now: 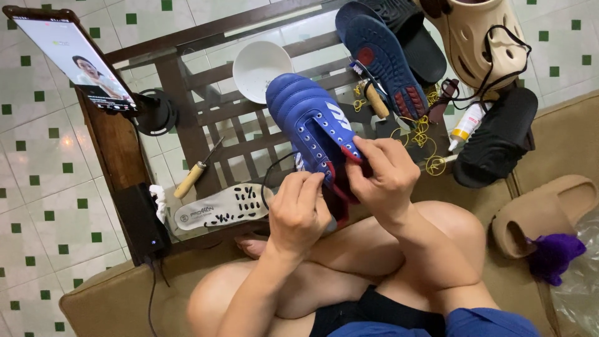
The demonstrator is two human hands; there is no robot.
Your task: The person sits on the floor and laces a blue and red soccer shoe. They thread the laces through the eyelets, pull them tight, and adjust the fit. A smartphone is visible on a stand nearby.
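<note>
Blue shoe, toe pointing away, propped over the lap at the near edge of the slatted bench. Beside it on the bench: blue insole, tan clog, white bowl, white insole, wooden-handled awl, phone on a stand. Right hand pinching the red-edged collar near the eyelets; left hand closed around the shoe's near end, fingers pressed at the black lace. Best done, probably, by steadying the collar firmly, keeping the lace taut and untwisted, feeding one eyelet at a time.
</note>
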